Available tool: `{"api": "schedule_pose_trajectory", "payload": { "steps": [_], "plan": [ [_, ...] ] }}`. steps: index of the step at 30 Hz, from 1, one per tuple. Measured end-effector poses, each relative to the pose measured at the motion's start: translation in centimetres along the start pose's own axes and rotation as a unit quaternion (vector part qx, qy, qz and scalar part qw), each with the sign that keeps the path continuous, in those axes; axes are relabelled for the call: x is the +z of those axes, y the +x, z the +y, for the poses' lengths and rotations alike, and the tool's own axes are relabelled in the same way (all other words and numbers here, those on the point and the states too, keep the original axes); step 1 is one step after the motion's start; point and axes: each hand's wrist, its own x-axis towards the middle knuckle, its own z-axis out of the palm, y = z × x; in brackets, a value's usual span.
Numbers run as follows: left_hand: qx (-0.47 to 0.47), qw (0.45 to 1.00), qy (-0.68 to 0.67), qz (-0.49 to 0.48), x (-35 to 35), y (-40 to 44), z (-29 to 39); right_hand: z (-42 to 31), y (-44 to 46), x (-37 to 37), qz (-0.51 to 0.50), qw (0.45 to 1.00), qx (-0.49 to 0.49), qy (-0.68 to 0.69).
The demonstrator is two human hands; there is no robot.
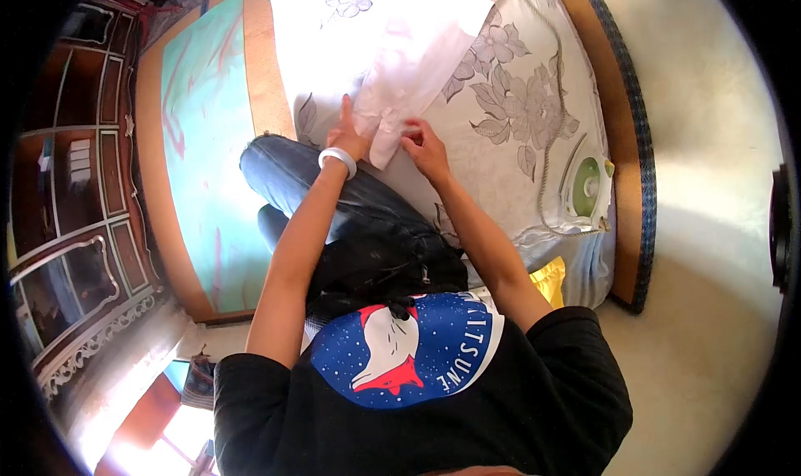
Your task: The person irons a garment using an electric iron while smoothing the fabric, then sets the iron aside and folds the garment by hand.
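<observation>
A thin white-pink garment (400,80) lies on a flower-printed white cloth, and its narrow, creased end points toward my lap. My left hand (346,136), with a white bracelet at the wrist, rests at the left side of that end. Its index finger is stretched out over the fabric. On the other side, my right hand (428,151) is by the garment's right edge, with fingers bent and a gap between thumb and index finger. I cannot make out a firm grip on the fabric in either hand.
A green and white iron (586,186) stands at the right on the flower-printed cloth (501,196), its cord (548,142) running up the right side. Something yellow (548,282) is beside my right arm. At the left are a turquoise panel (209,159) and a dark wooden cabinet (79,167).
</observation>
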Motion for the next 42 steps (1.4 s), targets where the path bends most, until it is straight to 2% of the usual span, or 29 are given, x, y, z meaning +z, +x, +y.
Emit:
{"api": "schedule_pose_trajectory", "payload": {
  "steps": [1, 2, 5, 6, 8, 9, 10, 12, 14, 15, 18, 20, 21, 23, 24, 26, 29, 30, 32, 33, 35, 36, 38, 40, 42],
  "plan": [
    [0.017, 0.995, 0.086, 0.050, -0.1, -0.8, 0.4, 0.5, 0.0, -0.3, -0.042, 0.997, -0.022, -0.055],
    [0.032, 0.980, 0.171, 0.099, -0.5, -1.9, 1.2, 0.4, -0.3, -0.5, -0.042, 0.997, -0.016, -0.056],
    [0.209, 0.935, 0.268, 0.103, -0.5, -4.0, 3.1, -1.5, -1.7, -2.2, -0.016, 0.998, -0.009, -0.067],
    [0.236, 0.934, 0.259, 0.068, 0.1, -4.5, 2.7, -2.3, -2.3, -4.0, 0.011, 0.997, -0.012, -0.076],
    [0.288, 0.928, 0.235, -0.001, 2.2, -5.0, 1.2, -2.8, -3.2, -9.0, 0.123, 0.975, -0.077, -0.166],
    [0.239, 0.944, 0.221, -0.057, 2.6, -5.0, 0.9, -3.7, -4.0, -12.0, 0.200, 0.944, -0.105, -0.242],
    [0.215, 0.952, 0.209, -0.055, 2.7, -5.0, 0.9, -3.1, -4.4, -15.8, 0.260, 0.887, -0.194, -0.329],
    [0.166, 0.968, 0.183, -0.053, 2.9, -4.7, 0.9, -3.7, -6.0, -22.4, 0.348, 0.796, -0.156, -0.471],
    [0.176, 0.955, 0.235, -0.044, 2.9, -4.9, 0.7, -4.7, -7.8, -26.3, 0.393, 0.717, -0.084, -0.570],
    [0.182, 0.947, 0.261, -0.039, 2.9, -5.0, 0.6, -4.2, -8.2, -27.8, 0.389, 0.725, -0.032, -0.568],
    [0.241, 0.877, 0.417, -0.010, 3.4, -5.5, 0.7, -3.4, -8.5, -30.1, 0.362, 0.734, 0.104, -0.566],
    [0.236, 0.902, 0.359, -0.043, 3.4, -5.5, 0.6, -4.2, -8.0, -30.8, 0.327, 0.729, 0.170, -0.577],
    [0.233, 0.913, 0.331, -0.060, 3.4, -5.5, 0.5, -4.2, -7.9, -31.5, 0.339, 0.734, 0.154, -0.568],
    [0.237, 0.914, 0.328, -0.034, 3.5, -5.5, 0.2, -3.9, -7.6, -33.4, 0.366, 0.743, 0.122, -0.547],
    [0.240, 0.915, 0.325, -0.020, 3.5, -5.3, 0.2, -2.8, -7.4, -34.6, 0.314, 0.793, 0.185, -0.488],
    [0.230, 0.928, 0.292, -0.013, 3.6, -4.8, 0.6, -0.9, -7.1, -36.8, 0.203, 0.859, 0.305, -0.358],
    [0.197, 0.949, 0.245, -0.001, 4.3, -3.0, 1.2, -5.1, -8.5, -33.2, 0.205, 0.825, 0.273, -0.450],
    [0.184, 0.955, 0.233, -0.001, 4.7, -2.3, 1.0, -4.7, -8.5, -33.6, 0.222, 0.846, 0.256, -0.412],
    [0.218, 0.959, 0.176, 0.033, 5.2, -0.9, -0.3, -2.1, -8.4, -34.5, 0.253, 0.882, 0.226, -0.327],
    [0.235, 0.959, 0.149, 0.051, 5.2, -0.3, -0.7, -0.4, -7.9, -35.9, 0.265, 0.850, 0.224, -0.397],
    [0.077, 0.997, -0.003, -0.022, 4.5, -0.2, -0.7, 2.3, -6.5, -38.5, 0.283, 0.772, 0.216, -0.527],
    [-0.004, 0.995, -0.079, -0.060, 4.4, 0.0, -0.8, 0.9, -6.5, -37.1, 0.331, 0.733, 0.107, -0.584],
    [0.010, 0.994, -0.092, -0.067, 4.8, 0.5, -1.3, -1.9, -6.5, -33.5, 0.406, 0.617, -0.114, -0.664],
    [0.033, 0.990, -0.116, -0.070, 3.5, -0.6, -0.7, -2.1, -3.4, -31.7, 0.319, 0.781, -0.129, -0.520],
    [0.023, 0.984, -0.150, -0.090, 2.3, -1.1, -0.2, -1.4, -0.8, -25.4, 0.223, 0.922, -0.085, -0.306]
  ]
}}
